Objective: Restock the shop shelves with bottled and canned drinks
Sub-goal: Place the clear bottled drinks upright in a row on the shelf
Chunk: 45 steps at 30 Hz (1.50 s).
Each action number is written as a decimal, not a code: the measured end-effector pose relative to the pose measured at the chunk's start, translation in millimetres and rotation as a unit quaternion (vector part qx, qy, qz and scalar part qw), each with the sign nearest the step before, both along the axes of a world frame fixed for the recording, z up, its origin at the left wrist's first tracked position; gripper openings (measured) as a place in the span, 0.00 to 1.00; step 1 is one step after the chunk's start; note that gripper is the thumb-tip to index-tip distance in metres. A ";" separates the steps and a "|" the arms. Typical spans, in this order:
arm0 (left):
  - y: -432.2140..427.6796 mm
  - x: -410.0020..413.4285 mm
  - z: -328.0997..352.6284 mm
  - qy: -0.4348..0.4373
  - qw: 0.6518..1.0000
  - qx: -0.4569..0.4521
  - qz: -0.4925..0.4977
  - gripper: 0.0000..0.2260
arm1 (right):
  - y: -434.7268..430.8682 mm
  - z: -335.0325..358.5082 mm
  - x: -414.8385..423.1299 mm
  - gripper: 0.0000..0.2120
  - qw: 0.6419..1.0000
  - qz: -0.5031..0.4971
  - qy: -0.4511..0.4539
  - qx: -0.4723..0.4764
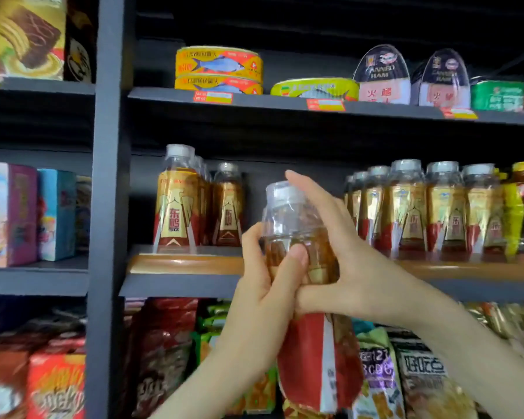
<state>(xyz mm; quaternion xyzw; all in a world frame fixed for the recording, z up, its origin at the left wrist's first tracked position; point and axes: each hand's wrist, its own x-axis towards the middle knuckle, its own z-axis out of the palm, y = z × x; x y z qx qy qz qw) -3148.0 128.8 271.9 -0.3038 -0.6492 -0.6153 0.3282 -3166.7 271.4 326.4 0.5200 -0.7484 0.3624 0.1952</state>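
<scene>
A clear bottle of amber drink [294, 219] with a grey cap and a red and gold label is held up in front of the middle shelf [182, 263]. My left hand [263, 285] grips its body from the left, thumb across the front. My right hand [342, 252] wraps it from the right, fingers reaching up behind the neck. The same bottles stand on that shelf: a few at the left [179, 201] and a row at the right [430, 210]. A gap lies between the two groups, behind the held bottle.
Fish tins [218, 71] and canned ham [381, 77] fill the shelf above. Snack bags [164, 352] crowd the shelf below. A dark upright post [109, 207] divides this bay from boxed snacks [28, 213] at the left.
</scene>
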 end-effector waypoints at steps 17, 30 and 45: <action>-74.2 -0.1 -138.1 -0.429 0.898 0.101 -0.005 0.17 | -51.7 -169.0 -36.5 0.14 0.835 0.089 -0.534 -0.099; -74.5 35.5 -198.6 -0.169 0.918 -0.312 0.179 0.26 | -29.1 -213.6 -25.2 0.37 0.899 0.100 -0.425 0.004; -16.5 18.4 -217.2 -0.345 0.929 -0.131 -0.037 0.22 | 8.8 -284.6 46.3 0.45 0.883 -0.076 -0.455 -0.085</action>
